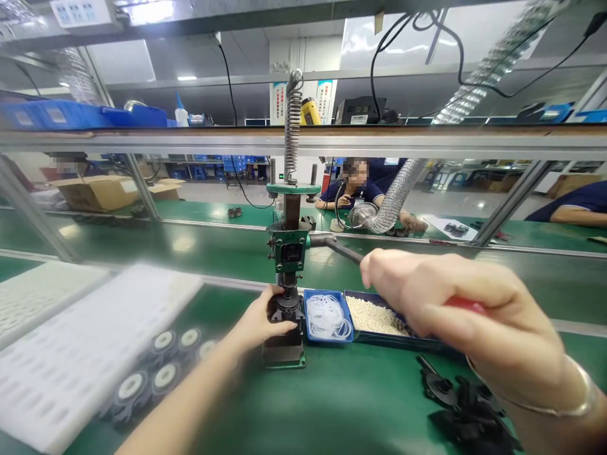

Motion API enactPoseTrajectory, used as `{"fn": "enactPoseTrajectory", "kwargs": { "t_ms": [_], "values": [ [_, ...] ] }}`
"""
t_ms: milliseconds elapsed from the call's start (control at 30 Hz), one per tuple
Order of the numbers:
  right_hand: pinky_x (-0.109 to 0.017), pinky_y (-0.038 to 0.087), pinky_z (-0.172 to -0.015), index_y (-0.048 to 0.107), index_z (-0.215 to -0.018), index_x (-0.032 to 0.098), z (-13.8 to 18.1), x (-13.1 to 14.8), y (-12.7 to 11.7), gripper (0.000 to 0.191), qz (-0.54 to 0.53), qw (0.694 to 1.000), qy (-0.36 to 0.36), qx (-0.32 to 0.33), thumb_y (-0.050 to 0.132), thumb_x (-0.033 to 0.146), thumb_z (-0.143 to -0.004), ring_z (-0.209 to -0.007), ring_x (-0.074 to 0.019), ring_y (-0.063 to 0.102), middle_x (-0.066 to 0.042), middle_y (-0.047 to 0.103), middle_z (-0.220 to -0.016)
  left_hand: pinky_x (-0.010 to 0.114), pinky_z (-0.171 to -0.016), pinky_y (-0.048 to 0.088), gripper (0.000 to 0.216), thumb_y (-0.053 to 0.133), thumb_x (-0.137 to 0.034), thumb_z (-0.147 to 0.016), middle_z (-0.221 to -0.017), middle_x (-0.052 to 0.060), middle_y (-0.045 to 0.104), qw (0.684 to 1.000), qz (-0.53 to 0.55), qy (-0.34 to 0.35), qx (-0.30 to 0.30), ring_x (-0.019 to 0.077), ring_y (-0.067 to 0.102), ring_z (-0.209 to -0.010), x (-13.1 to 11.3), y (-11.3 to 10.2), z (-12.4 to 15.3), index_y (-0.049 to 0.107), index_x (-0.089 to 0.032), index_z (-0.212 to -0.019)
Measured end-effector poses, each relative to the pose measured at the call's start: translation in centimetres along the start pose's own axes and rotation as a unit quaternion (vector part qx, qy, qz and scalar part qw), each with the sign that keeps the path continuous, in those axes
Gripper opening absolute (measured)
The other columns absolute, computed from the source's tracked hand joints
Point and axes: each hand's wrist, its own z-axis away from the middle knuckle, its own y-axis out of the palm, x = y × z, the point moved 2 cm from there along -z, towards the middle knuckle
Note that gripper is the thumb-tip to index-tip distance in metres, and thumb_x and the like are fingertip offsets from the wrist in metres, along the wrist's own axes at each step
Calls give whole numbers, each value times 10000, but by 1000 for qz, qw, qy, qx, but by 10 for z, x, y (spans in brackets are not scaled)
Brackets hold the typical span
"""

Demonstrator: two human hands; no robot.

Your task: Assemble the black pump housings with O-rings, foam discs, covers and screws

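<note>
A green and black hand press (290,253) stands upright on the green bench, a long spring at its top. My right hand (441,303) is wrapped round the press lever (346,251), and a bit of red shows between the fingers. Low on the press, my left hand (265,319) grips a black plastic part (287,309) under the ram, thumb in front and fingers behind. Beside the press sit a blue tray of clear rings (327,316) and a tray of small cream pieces (374,315). Several black parts with white centres (165,373) lie left of my forearm.
White foam trays (95,341) with rows of hollows fill the left side. Loose black parts (459,398) lie at the right, below my right hand. A shelf (213,136) crosses above the bench. Beyond it, a co-worker (355,183) sits near a flexible duct (396,196).
</note>
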Motion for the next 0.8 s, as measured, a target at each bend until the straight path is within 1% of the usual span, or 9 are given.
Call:
{"fn": "enactPoseTrajectory", "kwargs": {
  "t_ms": [100, 200, 267, 333, 400, 467, 600, 700, 800],
  "values": [
    [-370, 386, -660, 467, -645, 165, 15, -15, -5, 321, -47, 996, 1, -74, 532, 277, -939, -592, -136, 403, -8, 389, -565, 352, -953, 513, 699, 825, -365, -673, -1198, 60, 635, 1000, -5, -1, 10, 213, 652, -1045, 1, 1, -3, 412, -248, -1225],
    [-367, 384, -661, 449, -638, 160, 24, -22, 3, 287, -3, 998, -19, -65, 512, 193, -916, -603, -133, 402, -13, 387, -571, 362, -971, 502, 688, 825, -376, -676, -1211, 69, 624, 1000, -5, 1, 9, 221, 641, -1066, 1, 4, -4, 415, -243, -1213],
    [-371, 392, -682, 443, -641, 159, 30, -21, 12, 267, 40, 996, -30, -76, 484, 147, -905, -623, -135, 415, -19, 396, -582, 360, -990, 491, 683, 817, -376, -688, -1229, 69, 610, 1000, 1, 2, 10, 219, 626, -1097, 1, 4, -4, 407, -245, -1219],
    [-376, 396, -700, 439, -646, 161, 34, -17, 20, 255, 70, 993, -20, -98, 463, 119, -897, -634, -137, 415, -18, 390, -586, 356, -996, 489, 684, 814, -375, -693, -1244, 69, 597, 1000, 10, 1, 15, 213, 619, -1111, 2, 3, -3, 398, -247, -1221],
    [-362, 389, -675, 423, -643, 164, 34, -13, 25, 251, 85, 992, -3, -95, 456, 95, -882, -620, -131, 394, -11, 366, -578, 358, -992, 492, 692, 822, -374, -684, -1238, 71, 594, 1000, 16, -3, 19, 212, 619, -1107, 3, 1, -3, 398, -243, -1214],
    [-347, 377, -638, 407, -645, 169, 32, -10, 29, 241, 96, 992, -4, -79, 459, 69, -858, -599, -128, 376, -6, 350, -570, 364, -996, 490, 704, 835, -370, -666, -1221, 74, 596, 1000, 18, -5, 22, 218, 617, -1109, 3, -3, -3, 405, -233, -1206],
    [-347, 351, -586, 450, -703, 188, 31, -14, 43, 180, 132, 986, -60, -85, 490, 31, -782, -591, -151, 384, -15, 393, -577, 368, -1032, 464, 688, 835, -351, -660, -1220, 83, 588, 999, 25, 2, 24, 222, 594, -1146, 2, -8, -3, 426, -215, -1197],
    [-350, 341, -586, 461, -727, 190, 35, -20, 59, 177, 136, 978, -109, -117, 484, 16, -750, -588, -157, 373, -13, 390, -571, 374, -1036, 459, 690, 831, -334, -659, -1216, 84, 592, 999, 26, 5, 32, 223, 589, -1151, 0, -10, -3, 430, -209, -1207],
    [-341, 323, -602, 460, -717, 185, 37, -26, 71, 172, 125, 977, -113, -131, 491, 20, -753, -592, -149, 370, -6, 369, -573, 374, -1050, 448, 706, 827, -323, -654, -1245, 90, 583, 999, 20, 7, 40, 223, 578, -1177, -1, -11, -4, 426, -201, -1222]
  ]
}}
